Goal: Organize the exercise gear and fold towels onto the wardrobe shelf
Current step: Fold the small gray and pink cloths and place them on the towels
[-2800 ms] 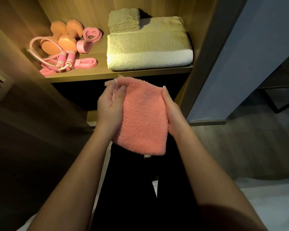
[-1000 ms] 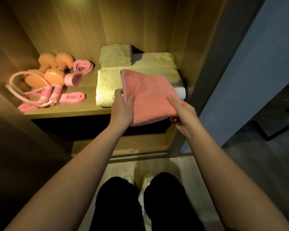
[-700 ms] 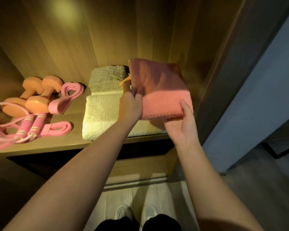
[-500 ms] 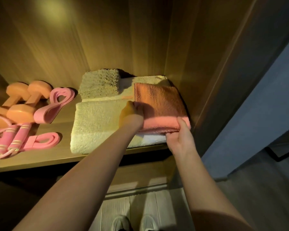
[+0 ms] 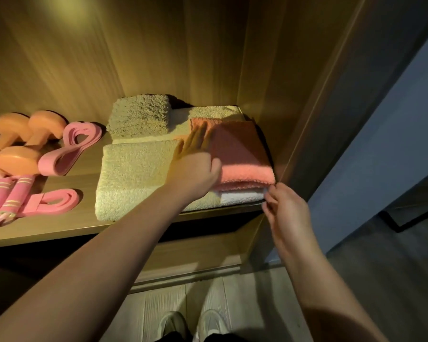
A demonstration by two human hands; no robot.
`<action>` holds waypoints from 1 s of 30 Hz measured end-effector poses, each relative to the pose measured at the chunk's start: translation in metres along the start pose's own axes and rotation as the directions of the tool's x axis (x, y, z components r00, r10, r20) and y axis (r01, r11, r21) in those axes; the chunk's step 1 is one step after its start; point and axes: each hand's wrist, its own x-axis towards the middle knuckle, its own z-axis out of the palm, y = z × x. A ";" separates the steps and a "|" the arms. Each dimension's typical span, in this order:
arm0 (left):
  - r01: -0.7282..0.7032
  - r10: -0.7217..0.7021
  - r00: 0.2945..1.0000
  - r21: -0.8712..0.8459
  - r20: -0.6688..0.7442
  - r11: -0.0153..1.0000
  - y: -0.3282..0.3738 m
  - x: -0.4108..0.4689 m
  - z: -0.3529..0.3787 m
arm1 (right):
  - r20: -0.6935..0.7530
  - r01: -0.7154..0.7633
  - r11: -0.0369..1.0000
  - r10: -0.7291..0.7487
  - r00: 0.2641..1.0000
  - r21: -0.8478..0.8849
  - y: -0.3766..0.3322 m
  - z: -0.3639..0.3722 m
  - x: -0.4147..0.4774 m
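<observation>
A folded pink towel (image 5: 240,154) lies on the right half of a large folded beige towel (image 5: 134,174) on the wardrobe shelf (image 5: 59,225). My left hand (image 5: 195,166) rests flat on the pink towel's left edge, fingers straight. My right hand (image 5: 284,208) hovers just off the shelf's front right corner, fingers loosely curled, holding nothing. A small folded beige towel (image 5: 140,117) sits behind on the big one. Orange dumbbells (image 5: 22,139), pink resistance bands (image 5: 69,149) and a pink jump rope (image 5: 8,196) lie at the shelf's left.
The wardrobe's right side panel (image 5: 294,95) stands close against the towels. Its wooden back wall (image 5: 109,58) rises behind them. A lower shelf edge (image 5: 190,255) sits below. My shoes (image 5: 193,324) stand on the pale floor.
The pink towel went from my hands onto the large beige towel. My right hand let go and pulled back to the shelf's corner; my left hand opened flat on it.
</observation>
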 end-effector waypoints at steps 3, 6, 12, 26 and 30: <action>-0.135 0.131 0.990 0.086 0.055 0.987 -0.002 0.015 -0.003 | 0.169 0.401 0.748 -0.370 0.913 -0.528 0.000 0.005 -0.008; -0.178 0.156 0.979 0.176 0.132 0.968 0.000 0.036 -0.001 | 0.340 0.541 0.401 -0.471 0.814 -0.740 -0.009 0.027 0.023; -0.109 0.064 0.968 0.180 0.241 0.978 -0.010 0.035 0.030 | 0.434 0.421 -0.113 -0.138 0.890 -0.900 -0.020 0.064 0.106; 0.068 -0.133 0.945 0.218 0.297 0.974 -0.016 0.031 0.035 | 0.440 0.423 -0.245 -0.016 0.898 -0.872 -0.005 0.064 0.125; 0.079 -0.132 0.966 0.230 0.224 0.970 -0.031 0.026 0.022 | 0.405 0.382 -0.201 -0.089 0.910 -0.902 -0.021 0.074 0.118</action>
